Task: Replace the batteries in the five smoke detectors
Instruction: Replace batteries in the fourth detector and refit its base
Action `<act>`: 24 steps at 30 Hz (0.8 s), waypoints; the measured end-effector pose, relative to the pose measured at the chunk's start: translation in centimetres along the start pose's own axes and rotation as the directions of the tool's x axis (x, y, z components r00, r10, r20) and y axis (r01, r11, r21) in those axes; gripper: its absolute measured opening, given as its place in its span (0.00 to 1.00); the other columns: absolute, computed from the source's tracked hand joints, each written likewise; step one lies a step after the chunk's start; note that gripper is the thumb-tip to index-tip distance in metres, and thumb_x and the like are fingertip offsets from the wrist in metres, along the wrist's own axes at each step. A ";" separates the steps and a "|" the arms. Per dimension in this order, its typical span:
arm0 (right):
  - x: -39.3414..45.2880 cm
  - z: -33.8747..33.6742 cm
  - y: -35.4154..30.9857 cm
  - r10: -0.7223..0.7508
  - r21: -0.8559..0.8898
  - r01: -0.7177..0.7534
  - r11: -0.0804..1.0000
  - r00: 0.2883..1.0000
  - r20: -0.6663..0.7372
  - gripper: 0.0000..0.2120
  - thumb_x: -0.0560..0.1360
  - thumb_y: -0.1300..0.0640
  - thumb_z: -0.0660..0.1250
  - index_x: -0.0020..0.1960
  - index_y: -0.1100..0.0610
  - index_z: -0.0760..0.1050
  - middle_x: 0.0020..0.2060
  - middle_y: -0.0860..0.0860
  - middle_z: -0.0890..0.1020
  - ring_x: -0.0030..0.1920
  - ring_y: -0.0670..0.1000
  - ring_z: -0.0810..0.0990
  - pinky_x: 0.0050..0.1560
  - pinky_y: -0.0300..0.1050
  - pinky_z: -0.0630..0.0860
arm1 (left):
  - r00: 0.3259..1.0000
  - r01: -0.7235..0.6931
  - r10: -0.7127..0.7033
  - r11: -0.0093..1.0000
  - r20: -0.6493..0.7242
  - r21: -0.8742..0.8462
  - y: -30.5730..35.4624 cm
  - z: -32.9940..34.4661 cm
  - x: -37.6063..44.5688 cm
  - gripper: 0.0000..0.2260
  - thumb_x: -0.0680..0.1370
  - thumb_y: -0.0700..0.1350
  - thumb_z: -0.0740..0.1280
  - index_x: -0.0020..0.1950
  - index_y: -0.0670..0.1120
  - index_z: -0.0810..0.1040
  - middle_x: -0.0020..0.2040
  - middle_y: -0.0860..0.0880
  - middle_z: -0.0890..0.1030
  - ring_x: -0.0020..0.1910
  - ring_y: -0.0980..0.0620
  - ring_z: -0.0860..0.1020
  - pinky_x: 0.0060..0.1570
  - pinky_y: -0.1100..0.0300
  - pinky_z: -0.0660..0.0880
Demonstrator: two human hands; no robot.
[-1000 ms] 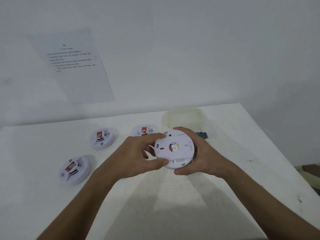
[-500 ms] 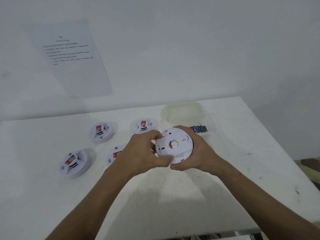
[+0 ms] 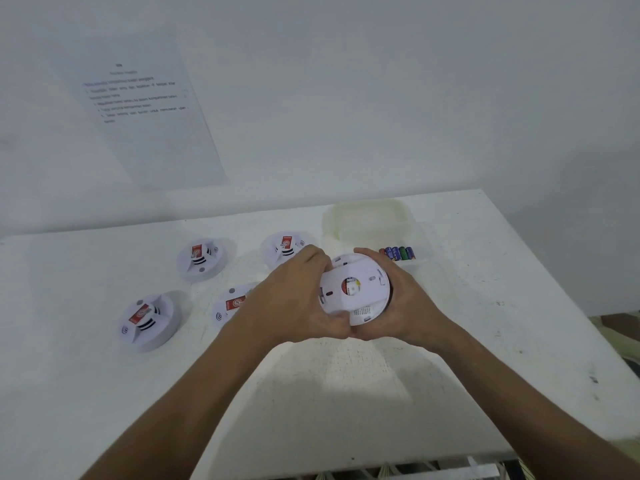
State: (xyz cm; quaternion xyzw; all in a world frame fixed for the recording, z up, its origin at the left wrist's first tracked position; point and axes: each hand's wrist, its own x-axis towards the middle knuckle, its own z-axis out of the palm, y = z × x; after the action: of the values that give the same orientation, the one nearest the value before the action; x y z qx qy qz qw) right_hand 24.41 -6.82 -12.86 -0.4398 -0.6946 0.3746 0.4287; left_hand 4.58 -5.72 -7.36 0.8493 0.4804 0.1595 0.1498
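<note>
Both hands hold one round white smoke detector (image 3: 356, 289) above the white table (image 3: 346, 393), its back side turned up toward me. My left hand (image 3: 294, 296) grips its left rim, fingers curled over the edge. My right hand (image 3: 398, 299) cups its right side and underside. The back plate looks slightly shifted against the body. Several other detectors lie face up on the table: one at the left (image 3: 147, 320), one behind it (image 3: 201, 258), one partly hidden by my left wrist (image 3: 230, 304), one behind my left hand (image 3: 285, 247).
A translucent plastic box (image 3: 367, 216) sits at the back right, with several coloured batteries (image 3: 398, 252) lying in its near part. A printed sheet (image 3: 138, 105) hangs on the wall. The table's right edge drops off close to the box.
The held detector has turned in my hands and its back plate looks shifted. My left hand's grip moved further round the rim. The camera tilted down a little.
</note>
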 end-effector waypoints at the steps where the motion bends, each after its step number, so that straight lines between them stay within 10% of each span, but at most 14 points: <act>1: 0.0 -0.1 0.0 0.000 -0.011 0.000 1.000 1.000 0.002 0.41 0.57 0.49 0.81 0.66 0.37 0.69 0.60 0.34 0.79 0.62 0.42 0.79 0.60 0.31 0.74 | 1.000 -0.020 0.020 1.000 -0.015 0.009 0.0 0.1 0.0 0.27 0.61 0.64 0.69 0.51 0.49 0.71 0.45 0.54 0.70 0.41 0.56 0.71 0.35 0.70 0.64; 7: -0.3 -0.3 0.5 0.076 -0.040 -0.076 0.996 0.997 -0.014 0.41 0.55 0.46 0.79 0.65 0.42 0.67 0.57 0.35 0.78 0.60 0.35 0.77 0.60 0.30 0.74 | 0.995 -0.047 0.047 0.999 -0.091 -0.002 -0.5 0.3 0.0 0.28 0.58 0.67 0.64 0.48 0.48 0.70 0.42 0.55 0.69 0.38 0.55 0.69 0.34 0.66 0.67; 13: -0.8 -3.1 1.1 0.094 0.009 -0.094 0.996 0.994 -0.050 0.43 0.57 0.69 0.84 0.67 0.52 0.71 0.55 0.45 0.82 0.56 0.48 0.82 0.51 0.39 0.80 | 0.957 0.064 -0.111 0.982 -0.266 -0.177 -3.0 1.5 -1.3 0.22 0.60 0.60 0.71 0.45 0.46 0.74 0.44 0.52 0.74 0.43 0.53 0.76 0.41 0.54 0.78; 24: -1.7 -4.8 0.5 0.192 0.040 -0.194 0.980 0.979 0.063 0.47 0.57 0.61 0.84 0.71 0.49 0.67 0.62 0.43 0.78 0.64 0.47 0.78 0.60 0.44 0.80 | 0.971 0.241 -0.241 0.971 0.010 -0.004 -5.2 7.6 -4.0 0.22 0.62 0.62 0.69 0.48 0.50 0.71 0.44 0.57 0.70 0.37 0.58 0.73 0.32 0.64 0.71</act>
State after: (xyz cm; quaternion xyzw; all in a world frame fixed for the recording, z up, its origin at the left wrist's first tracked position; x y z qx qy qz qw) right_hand 29.38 -7.55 -12.12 -0.4839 -0.6521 0.4431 0.3797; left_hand 1.80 -7.39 -16.86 0.7850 0.5789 0.1375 0.1724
